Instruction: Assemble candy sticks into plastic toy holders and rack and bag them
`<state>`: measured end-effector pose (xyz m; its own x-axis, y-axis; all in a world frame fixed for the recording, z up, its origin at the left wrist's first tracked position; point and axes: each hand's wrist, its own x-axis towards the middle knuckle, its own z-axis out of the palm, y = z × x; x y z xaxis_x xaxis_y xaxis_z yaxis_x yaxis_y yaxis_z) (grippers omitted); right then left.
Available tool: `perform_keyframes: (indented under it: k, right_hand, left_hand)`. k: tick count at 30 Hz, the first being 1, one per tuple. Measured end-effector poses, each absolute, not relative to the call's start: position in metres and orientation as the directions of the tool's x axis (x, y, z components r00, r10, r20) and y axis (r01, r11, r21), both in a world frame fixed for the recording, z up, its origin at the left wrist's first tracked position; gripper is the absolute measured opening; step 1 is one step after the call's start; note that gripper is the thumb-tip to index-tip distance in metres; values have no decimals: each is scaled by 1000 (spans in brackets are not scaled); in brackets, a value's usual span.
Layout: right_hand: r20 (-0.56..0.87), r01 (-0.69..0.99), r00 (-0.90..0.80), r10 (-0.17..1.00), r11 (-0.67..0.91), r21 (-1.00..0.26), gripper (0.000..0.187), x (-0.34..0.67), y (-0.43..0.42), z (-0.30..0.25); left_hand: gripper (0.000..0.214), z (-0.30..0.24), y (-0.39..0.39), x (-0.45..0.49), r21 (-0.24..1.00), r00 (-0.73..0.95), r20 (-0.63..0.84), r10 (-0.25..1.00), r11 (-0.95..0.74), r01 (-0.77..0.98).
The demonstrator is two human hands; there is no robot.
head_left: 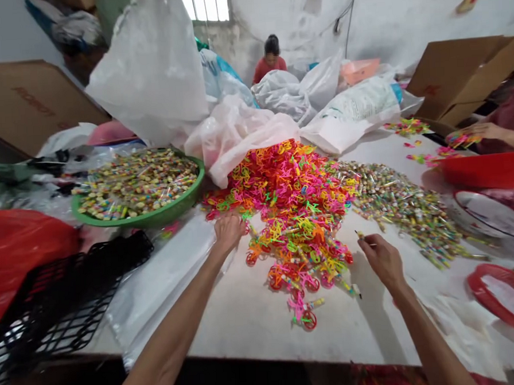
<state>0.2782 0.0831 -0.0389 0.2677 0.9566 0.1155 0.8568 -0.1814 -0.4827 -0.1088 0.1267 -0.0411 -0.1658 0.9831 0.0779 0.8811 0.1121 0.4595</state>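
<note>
A heap of small bright plastic toy bicycles (295, 185) in pink, orange, yellow and green covers the middle of the table. My left hand (230, 231) is at the heap's left edge with its fingers curled in; what they hold, if anything, is hidden. Right of the heap, my right hand (382, 259) is raised over the table, thumb and fingers pinching a small tube with a dark tip (360, 234). Similar small striped tubes (395, 197) form a second pile to the right. Another tube (356, 291) lies by the heap's lower right edge.
A green basin (140, 220) full of small wrapped pieces stands at left, near clear plastic bags (170, 272) and a black mesh crate (64, 300). Red basket (503, 294) and enamel basin (495, 214) are at right. White sacks line the back; a co-worker's hand (484, 132) shows at right.
</note>
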Motion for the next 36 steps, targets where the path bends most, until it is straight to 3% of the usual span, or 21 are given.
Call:
perform_keyframes:
  k: [2,5,8,13,17,18,20,23,28,32,36]
  right_hand:
    - [94,681,342,935,-178,-710,28,274,65,-32]
    - [54,458,394,917,-145,-877,35,256,38,-17]
    - [35,332,378,925,-100,-938,35,228,11,-3]
    - [-108,63,174,979,-121,-991,27,170,-23,5]
    - [-221,-195,18,975,-213,-957,25,121,-25,-3]
    - [-225,-250,4,974,-216,-944,25,110,-24,-6]
    - [-212,-351,16,977,-193,-916,24,92,-20,-11]
    - [-188,-390,10,982,-169,-905,21,79,-19,-17]
    - [-221,-184,-57,974,-228,-956,30,87,-26,-16]
    - [-245,-208,-127,961,-267,-941,27,103,-24,-9]
    - [-284,-253,-229,931,-339,-906,20,113,-21,-6]
  left_hand:
    - [40,-43,125,-110,493,-183,58,981,131,860]
    - [42,-44,120,-111,585,-197,30,980,142,798]
    - [41,-41,115,-110,701,-243,25,970,157,696]
    - [61,-26,90,-105,895,-317,-33,948,169,412]
    - [54,-16,35,-74,977,-165,-151,975,173,123]
    - [48,-15,21,-64,976,-61,-210,976,206,-68]
    - [35,-17,-3,-46,862,101,-306,947,320,-393]
    - [22,-20,-21,-34,691,127,-392,911,383,-614]
    - [26,-15,-23,-47,756,63,-387,920,355,-550]
    - [26,-7,-27,-53,826,138,-358,924,382,-415]
    - [32,-4,-33,-48,796,223,-359,906,422,-434]
